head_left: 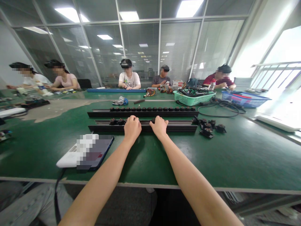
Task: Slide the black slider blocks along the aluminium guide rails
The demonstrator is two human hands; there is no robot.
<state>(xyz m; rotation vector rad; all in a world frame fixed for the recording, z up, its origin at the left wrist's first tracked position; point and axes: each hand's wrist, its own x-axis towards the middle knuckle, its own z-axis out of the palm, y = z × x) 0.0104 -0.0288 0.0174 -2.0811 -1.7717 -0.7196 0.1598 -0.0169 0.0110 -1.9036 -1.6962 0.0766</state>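
Note:
A long black rail [174, 128] lies crosswise before me, with a few small black parts [121, 121] seated toward its left end. My left hand [132, 128] is closed over the rail's middle, just right of those parts; its fingertips and whatever they grip are hidden. To the right, my right hand [160, 126] has curled fingers at the same rail, around a small black part [153, 120] that is mostly covered. Behind lies a second black rail [143, 114], parallel, with a row of such parts along it. Several loose black parts [207, 127] lie off the near rail's right end.
A phone [98, 153] and a white device [68, 158] lie at the left front. Farther back are a green basket [194, 99] with cables, a blue basket [257, 102], a crumpled cloth [120, 100] and a blue bar [116, 90]. Several people sit across the table.

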